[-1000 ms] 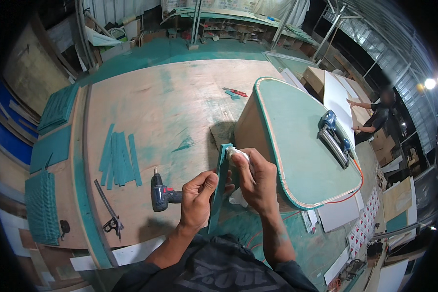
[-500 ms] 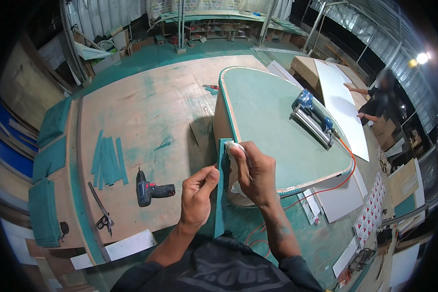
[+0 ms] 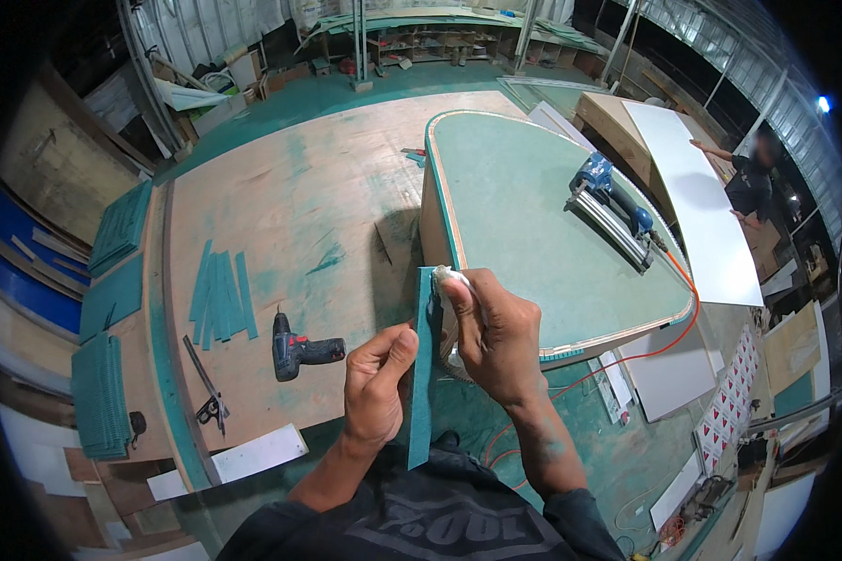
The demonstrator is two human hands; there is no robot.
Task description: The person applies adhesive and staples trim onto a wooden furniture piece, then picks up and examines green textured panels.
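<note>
My left hand (image 3: 376,385) is closed with its thumb against a narrow green strip (image 3: 423,383), which hangs upright in front of my chest. My right hand (image 3: 498,338) pinches a crumpled white wad (image 3: 445,274) against the strip's upper end. Whether the wad is cloth or paper, I cannot make out. Just beyond the hands stands a round-cornered piece with a green top (image 3: 515,206) and a pale layered rim. A blue and silver nail gun (image 3: 613,215) lies on that top.
On the wooden worktable (image 3: 281,201) lie a cordless drill (image 3: 304,351), several loose green strips (image 3: 223,297) and a long dark tool (image 3: 206,385). Stacked green pieces (image 3: 101,397) sit at the left. An orange hose (image 3: 672,329) trails from the nail gun. Another person (image 3: 753,178) handles a white panel (image 3: 697,201).
My view has shifted slightly, so the table and its tools appear displaced. Both hands keep their hold on the strip and wad; the strip's lower end sits a little further left.
</note>
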